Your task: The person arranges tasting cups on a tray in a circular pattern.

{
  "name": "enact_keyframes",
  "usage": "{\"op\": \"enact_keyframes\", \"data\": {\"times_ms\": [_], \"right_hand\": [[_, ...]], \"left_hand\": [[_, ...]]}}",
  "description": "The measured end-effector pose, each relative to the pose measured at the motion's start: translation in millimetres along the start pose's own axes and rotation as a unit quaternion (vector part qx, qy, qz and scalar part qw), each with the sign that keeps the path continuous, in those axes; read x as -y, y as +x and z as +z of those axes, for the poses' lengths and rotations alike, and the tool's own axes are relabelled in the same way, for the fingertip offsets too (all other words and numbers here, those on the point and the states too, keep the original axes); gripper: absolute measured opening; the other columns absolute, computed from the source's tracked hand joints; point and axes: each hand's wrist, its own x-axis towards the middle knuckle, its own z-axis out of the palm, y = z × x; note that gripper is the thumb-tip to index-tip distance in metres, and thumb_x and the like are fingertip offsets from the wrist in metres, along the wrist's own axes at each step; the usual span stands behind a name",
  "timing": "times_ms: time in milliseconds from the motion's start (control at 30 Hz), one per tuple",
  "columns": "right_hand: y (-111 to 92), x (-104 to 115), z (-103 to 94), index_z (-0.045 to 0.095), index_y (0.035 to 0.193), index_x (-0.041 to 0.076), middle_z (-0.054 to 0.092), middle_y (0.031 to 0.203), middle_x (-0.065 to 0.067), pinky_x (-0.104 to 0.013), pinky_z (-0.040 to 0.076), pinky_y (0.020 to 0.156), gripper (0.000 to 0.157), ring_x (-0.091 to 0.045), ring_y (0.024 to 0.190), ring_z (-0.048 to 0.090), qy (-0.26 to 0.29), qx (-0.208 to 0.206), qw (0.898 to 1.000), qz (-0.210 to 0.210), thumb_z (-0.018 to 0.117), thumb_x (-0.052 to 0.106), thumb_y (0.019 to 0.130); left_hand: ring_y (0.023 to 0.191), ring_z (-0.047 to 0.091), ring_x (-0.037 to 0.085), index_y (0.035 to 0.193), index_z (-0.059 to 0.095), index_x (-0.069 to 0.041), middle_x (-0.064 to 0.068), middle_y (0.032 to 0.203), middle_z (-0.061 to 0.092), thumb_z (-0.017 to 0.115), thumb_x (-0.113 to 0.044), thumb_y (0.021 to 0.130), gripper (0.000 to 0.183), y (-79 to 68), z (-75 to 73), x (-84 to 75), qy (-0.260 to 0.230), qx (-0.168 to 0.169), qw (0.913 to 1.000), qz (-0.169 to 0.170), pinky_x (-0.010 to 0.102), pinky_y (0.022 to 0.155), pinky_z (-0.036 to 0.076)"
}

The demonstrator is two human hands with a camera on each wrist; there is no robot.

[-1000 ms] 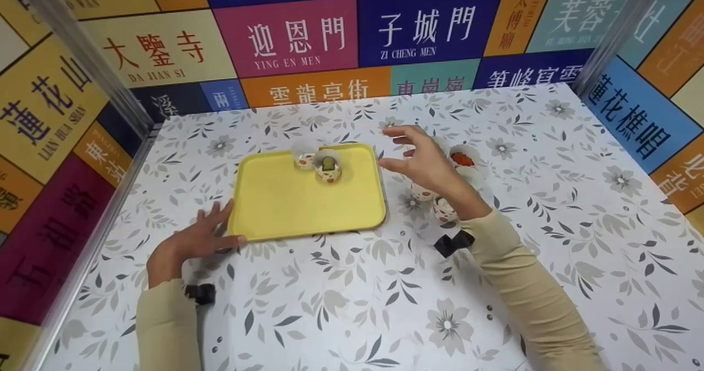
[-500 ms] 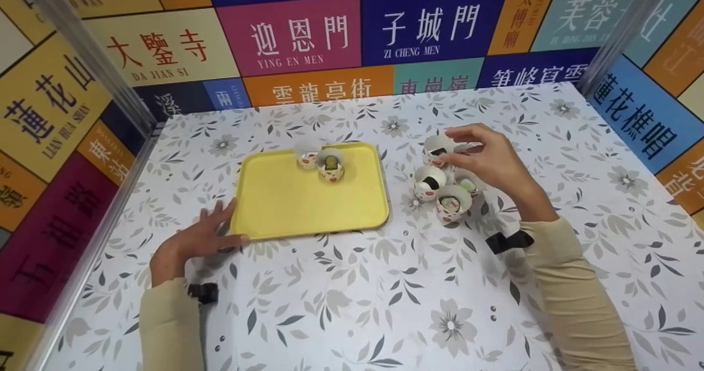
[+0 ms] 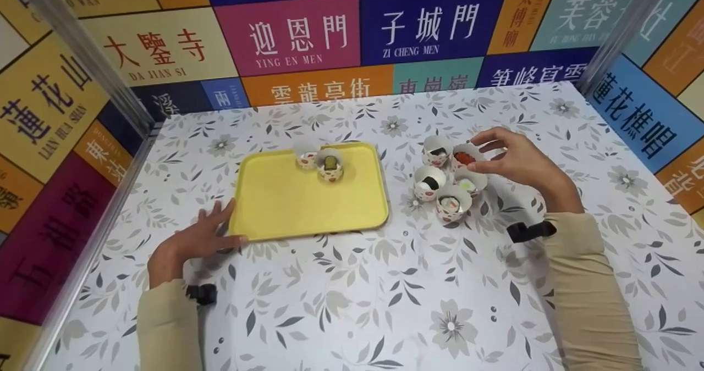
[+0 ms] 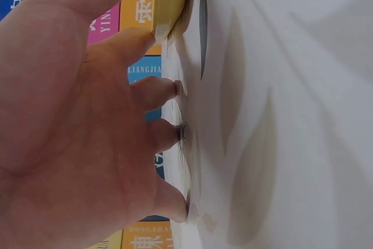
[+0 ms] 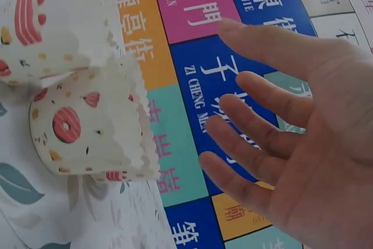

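Observation:
At the tray's left front corner is my left hand (image 3: 192, 243), fingers spread, the thumb at the yellow tray's rim (image 3: 308, 234). In the left wrist view the fingertips (image 4: 170, 135) reach down to the tabletop. My right hand (image 3: 522, 162) hovers beside a paper cup with red-orange filling (image 3: 463, 158), fingers apart and relaxed with nothing between them. The right wrist view shows a gap between that hand (image 5: 315, 138) and the printed paper cups (image 5: 87, 123). Two paper cups stand at the tray's back; the front one (image 3: 329, 174) holds a green-topped sushi piece.
Several paper cups with sushi cluster right of the tray, among them one with a black-banded piece (image 3: 429, 183) and one with a round roll (image 3: 452, 205). A flower-patterned cloth (image 3: 352, 305) covers the table. Walls with coloured signs (image 3: 286, 33) close off the back and sides.
My right hand has moved right, from between the tray and the cups, across the cluster to its right side. The left hand and tray are nearly still.

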Motion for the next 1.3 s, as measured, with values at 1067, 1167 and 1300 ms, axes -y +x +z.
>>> {"op": "enact_keyframes", "data": {"times_ms": [1067,1167,1300], "right_hand": [[3,-25,12.6,0.031,0.132,-0.003,0.043,0.137,-0.026,-0.054,0.043,0.105,0.076,-0.044,0.127,0.049,-0.065,0.133,0.987,0.063,0.082,0.022,0.083],[4,-25,14.8,0.03,0.131,-0.005,0.044,0.13,-0.026,-0.049,0.045,0.096,0.073,-0.038,0.112,0.053,-0.082,0.134,0.986,0.061,0.08,0.022,0.084],[4,-24,16.8,0.03,0.129,-0.005,0.044,0.124,-0.026,-0.046,0.043,0.09,0.071,-0.032,0.1,0.05,-0.096,0.131,0.985,0.061,0.079,0.022,0.085]], "left_hand": [[0.147,-0.032,0.046,0.161,-0.005,-0.03,0.015,0.166,-0.023,0.07,-0.057,0.087,0.109,-1.5,1.5,-1.2,-0.007,0.005,0.9996,-0.026,0.079,0.11,-0.012],[0.147,-0.032,0.045,0.161,-0.005,-0.031,0.015,0.166,-0.024,0.07,-0.057,0.087,0.108,-0.7,2.4,-0.2,-0.011,0.006,0.9996,-0.026,0.079,0.11,-0.012],[0.147,-0.032,0.044,0.16,-0.005,-0.032,0.012,0.166,-0.024,0.069,-0.059,0.087,0.108,-0.6,1.4,-0.9,-0.009,0.006,0.9994,-0.032,0.078,0.111,-0.012]]}}
